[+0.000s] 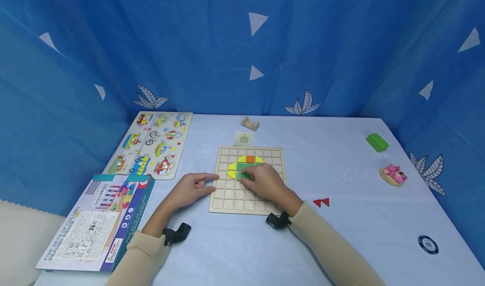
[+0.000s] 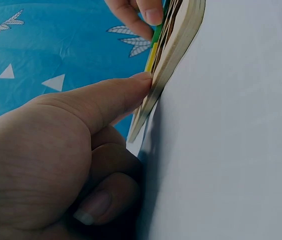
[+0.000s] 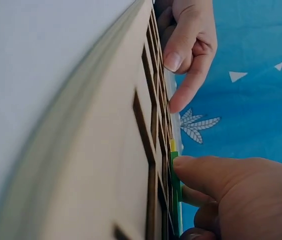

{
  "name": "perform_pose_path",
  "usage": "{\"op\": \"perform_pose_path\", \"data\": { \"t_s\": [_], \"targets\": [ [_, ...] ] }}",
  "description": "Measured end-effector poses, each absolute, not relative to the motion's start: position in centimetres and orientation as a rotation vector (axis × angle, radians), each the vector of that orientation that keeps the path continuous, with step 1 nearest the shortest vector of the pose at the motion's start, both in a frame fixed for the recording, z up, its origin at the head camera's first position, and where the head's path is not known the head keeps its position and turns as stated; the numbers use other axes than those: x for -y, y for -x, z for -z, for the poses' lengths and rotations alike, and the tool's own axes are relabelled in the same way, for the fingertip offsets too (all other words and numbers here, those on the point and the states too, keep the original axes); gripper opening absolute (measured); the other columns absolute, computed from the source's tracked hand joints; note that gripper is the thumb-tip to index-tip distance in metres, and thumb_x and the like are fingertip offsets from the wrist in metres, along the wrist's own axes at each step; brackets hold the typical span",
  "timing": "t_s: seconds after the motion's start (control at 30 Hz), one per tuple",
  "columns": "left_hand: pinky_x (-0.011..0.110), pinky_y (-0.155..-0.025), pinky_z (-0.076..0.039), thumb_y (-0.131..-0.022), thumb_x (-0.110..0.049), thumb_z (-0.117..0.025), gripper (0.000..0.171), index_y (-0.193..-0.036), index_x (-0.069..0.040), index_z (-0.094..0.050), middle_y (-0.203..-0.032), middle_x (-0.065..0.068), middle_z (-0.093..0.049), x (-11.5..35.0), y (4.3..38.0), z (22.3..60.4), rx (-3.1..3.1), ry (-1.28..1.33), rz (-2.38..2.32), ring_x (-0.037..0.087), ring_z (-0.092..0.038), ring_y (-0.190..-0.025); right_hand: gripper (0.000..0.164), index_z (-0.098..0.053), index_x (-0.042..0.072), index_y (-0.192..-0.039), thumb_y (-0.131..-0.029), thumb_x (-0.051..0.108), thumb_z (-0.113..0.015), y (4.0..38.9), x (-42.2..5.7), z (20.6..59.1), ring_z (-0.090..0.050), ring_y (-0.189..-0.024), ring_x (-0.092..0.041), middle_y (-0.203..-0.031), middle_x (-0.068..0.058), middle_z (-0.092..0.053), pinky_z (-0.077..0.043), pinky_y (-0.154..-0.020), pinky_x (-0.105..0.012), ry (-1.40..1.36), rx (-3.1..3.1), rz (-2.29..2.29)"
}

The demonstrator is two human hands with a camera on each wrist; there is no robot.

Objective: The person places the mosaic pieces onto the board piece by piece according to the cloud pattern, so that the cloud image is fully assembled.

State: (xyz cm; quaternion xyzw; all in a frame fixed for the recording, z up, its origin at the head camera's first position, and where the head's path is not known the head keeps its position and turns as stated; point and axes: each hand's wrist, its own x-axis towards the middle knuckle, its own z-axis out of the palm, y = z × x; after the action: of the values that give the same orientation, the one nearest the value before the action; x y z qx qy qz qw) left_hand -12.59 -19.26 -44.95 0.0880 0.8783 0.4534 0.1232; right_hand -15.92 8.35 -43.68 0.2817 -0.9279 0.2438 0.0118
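Observation:
A wooden grid board [image 1: 227, 204] lies on the table with yellow, green and orange tiles set in its squares. My right hand [image 1: 267, 183] is over the middle of it, thumb and index finger pinching a green tile [image 1: 247, 175] at the board's surface. In the right wrist view the thumb tip meets the edge of a green tile [image 3: 175, 175]. At the board's left edge, my left hand [image 1: 191, 189] touches the wood with thumb and index finger, the index finger stretched out. The hand partly covers the tiles on the right.
Behind the board lie a pattern card [image 1: 243, 139] and a small wooden holder [image 1: 250, 123]. Two red triangles [image 1: 321, 202] sit to the right, beyond them a green block [image 1: 377, 142], a pink figure [image 1: 394, 174] and a round chip [image 1: 428, 244]. A vehicle puzzle [image 1: 151, 145] and a box [image 1: 96, 223] are left.

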Motion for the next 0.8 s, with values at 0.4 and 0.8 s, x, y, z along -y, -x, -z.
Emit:
{"op": "perform_pose_path", "data": {
  "t_s": [0.4, 0.8],
  "targets": [
    [0.028, -0.054, -0.031, -0.092, -0.025, -0.078, 0.035, -0.127, -0.023, -0.073, -0.056, -0.004, -0.037, 19.2, 12.6, 45.0, -2.558, -0.266, -1.327, 0.013, -0.034, -0.050, 0.026, -0.079, 0.019, -0.114, -0.094, 0.035, -0.076, 16.0, -8.4, 44.4, -0.040, -0.049, -0.005, -0.053, 0.012, -0.045, -0.031, -0.049, -0.025, -0.826, 2.864, -0.774],
    [0.028, -0.054, -0.030, -0.092, -0.025, -0.078, 0.035, -0.126, -0.023, -0.073, -0.055, -0.004, -0.037, 19.2, 12.6, 44.8, -2.575, -0.270, -1.309, 0.014, -0.034, -0.049, 0.021, -0.081, 0.023, -0.108, -0.092, 0.035, -0.078, 16.0, -8.2, 45.0, -0.041, -0.050, -0.004, -0.051, 0.013, -0.044, -0.032, -0.048, -0.024, -0.782, 2.803, -0.839]
  ]
}}
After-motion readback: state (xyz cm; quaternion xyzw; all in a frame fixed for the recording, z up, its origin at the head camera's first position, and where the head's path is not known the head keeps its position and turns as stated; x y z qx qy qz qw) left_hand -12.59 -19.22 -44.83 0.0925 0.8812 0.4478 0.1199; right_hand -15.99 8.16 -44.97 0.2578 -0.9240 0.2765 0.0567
